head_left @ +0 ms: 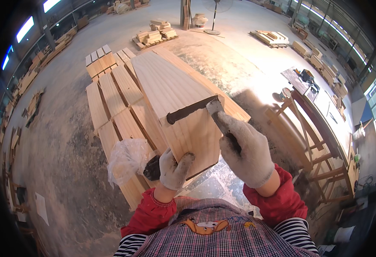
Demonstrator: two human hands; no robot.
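A long pale wooden box (192, 141) lies with its end face toward me, and a dark brown filler strip (188, 110) runs along the upper edge of that end. My right hand (248, 152), in a whitish work glove, is closed round a putty knife (215, 109), whose smeared blade touches the filler at the upper right corner. Low on the left edge of the same end, my gloved left hand (173, 170) grips the box, thumb on the face. Against that hand sits a black lump (153, 168) beside a clear plastic bag (128, 160); whether the hand also holds it is hidden.
Several similar wooden pieces (111, 94) are stacked beneath and left of the box. To the right stands a wooden workbench (325, 115) with tools on top. Farther off are a loaded pallet (156, 34), a standing fan (213, 21) and a bucket (200, 20).
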